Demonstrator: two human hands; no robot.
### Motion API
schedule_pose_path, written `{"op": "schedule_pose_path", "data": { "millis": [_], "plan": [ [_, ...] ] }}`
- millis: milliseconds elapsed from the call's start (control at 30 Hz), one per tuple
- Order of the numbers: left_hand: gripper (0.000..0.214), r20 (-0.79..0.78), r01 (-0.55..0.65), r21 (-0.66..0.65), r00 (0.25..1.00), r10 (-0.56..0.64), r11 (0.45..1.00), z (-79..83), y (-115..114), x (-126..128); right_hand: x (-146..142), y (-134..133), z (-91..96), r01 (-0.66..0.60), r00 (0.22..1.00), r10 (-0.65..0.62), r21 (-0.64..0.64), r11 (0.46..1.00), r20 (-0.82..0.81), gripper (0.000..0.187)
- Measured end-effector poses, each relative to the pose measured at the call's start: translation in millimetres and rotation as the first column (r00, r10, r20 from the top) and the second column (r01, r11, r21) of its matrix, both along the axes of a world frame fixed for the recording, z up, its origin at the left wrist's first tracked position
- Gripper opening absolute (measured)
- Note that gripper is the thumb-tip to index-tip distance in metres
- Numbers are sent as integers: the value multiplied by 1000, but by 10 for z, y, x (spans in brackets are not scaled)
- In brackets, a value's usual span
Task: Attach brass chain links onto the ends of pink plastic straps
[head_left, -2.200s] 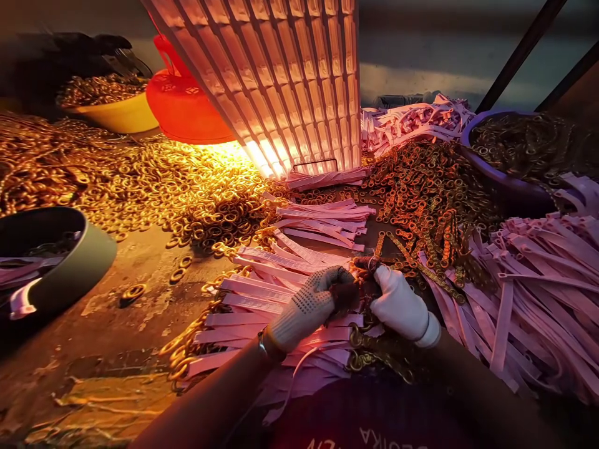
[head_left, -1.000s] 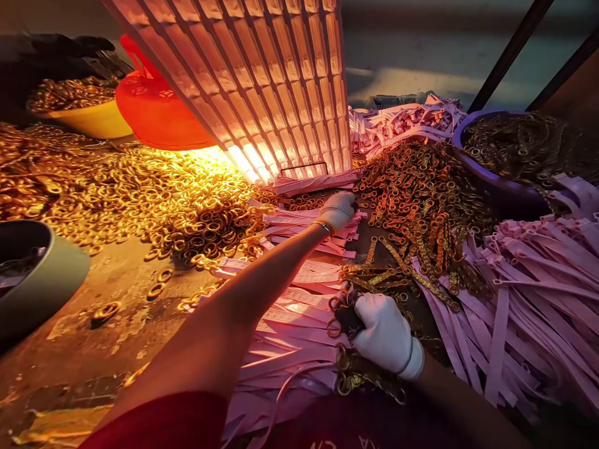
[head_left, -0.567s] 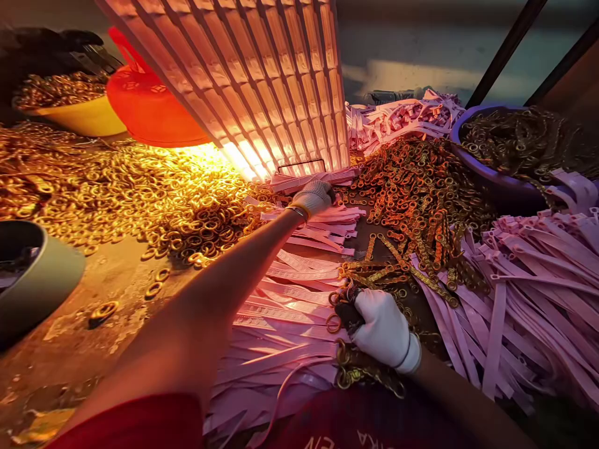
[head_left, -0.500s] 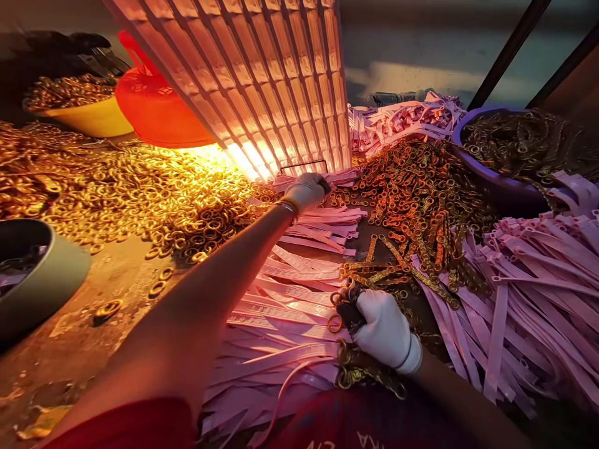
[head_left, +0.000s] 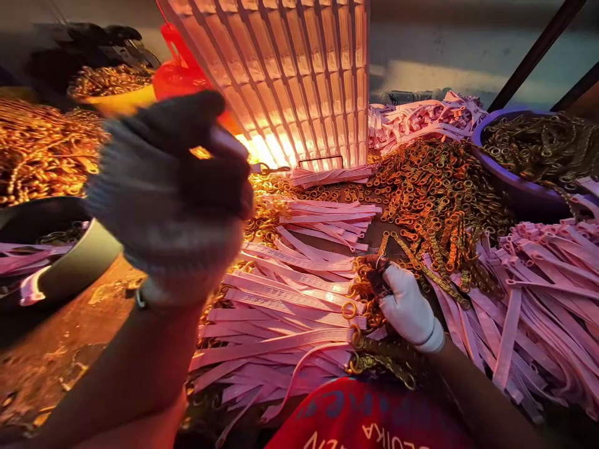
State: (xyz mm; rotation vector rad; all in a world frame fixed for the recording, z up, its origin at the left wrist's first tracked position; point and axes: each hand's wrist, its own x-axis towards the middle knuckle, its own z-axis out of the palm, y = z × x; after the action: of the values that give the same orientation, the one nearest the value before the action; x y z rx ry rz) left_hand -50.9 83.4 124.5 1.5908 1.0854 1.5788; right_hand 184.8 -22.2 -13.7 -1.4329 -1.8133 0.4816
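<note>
Large and blurred, my left hand (head_left: 173,193) is raised at the left, in a pale glove with dark fingertips. Its fingers are curled together, and whatever is between them is hidden. My right hand (head_left: 407,302), in a white glove with dark fingertips, is closed low over brass chain pieces (head_left: 369,293) at the ends of the pink straps; what it pinches does not show. The pink straps (head_left: 299,299) lie in an overlapping row between my hands, and a brass ring (head_left: 349,310) rests at one strap's end. More brass chain pieces (head_left: 435,193) are heaped beyond my right hand.
A translucent ribbed panel (head_left: 299,75) stands in front of a bright light. Behind my left hand are a red plastic container (head_left: 178,78) and a yellow basin (head_left: 121,101). A grey-green tub (head_left: 100,249) sits left, a purple basin (head_left: 491,165) right, beside loose pink straps (head_left: 538,299).
My left hand has come back from the foot of the panel, up and to the left, close to the camera. My right hand has shifted slightly up along the strap ends.
</note>
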Motion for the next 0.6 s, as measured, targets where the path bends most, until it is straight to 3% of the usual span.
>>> {"op": "schedule_pose_path", "data": {
  "millis": [67, 133, 267, 333, 400, 600],
  "plan": [
    [30, -9, 150, -207, 988, -155, 967, -208, -258, 46, -33, -4, 98, -69, 997, 71, 53, 996, -43, 32],
    [23, -72, 221, -397, 960, -271, 891, -476, -456, 93, -92, -21, 186, -131, 991, 132, 66, 989, -13, 39],
    [28, 6, 319, -662, 907, -421, 678, -888, -682, 144, -231, -45, 299, -88, 939, 97, -41, 995, 331, 32],
    [25, 59, 354, -688, 897, -437, 634, -949, -735, 169, -291, -45, 329, -38, 863, 79, -92, 995, 499, 23],
    [21, 22, 334, -695, 895, -445, 637, -937, -760, 203, -334, -42, 345, -22, 800, 77, -98, 995, 595, 19],
    [34, -296, 247, -608, 811, -505, 754, -933, -697, 293, -363, -16, 300, -56, 676, 71, -45, 997, 734, 22]
  ]
}}
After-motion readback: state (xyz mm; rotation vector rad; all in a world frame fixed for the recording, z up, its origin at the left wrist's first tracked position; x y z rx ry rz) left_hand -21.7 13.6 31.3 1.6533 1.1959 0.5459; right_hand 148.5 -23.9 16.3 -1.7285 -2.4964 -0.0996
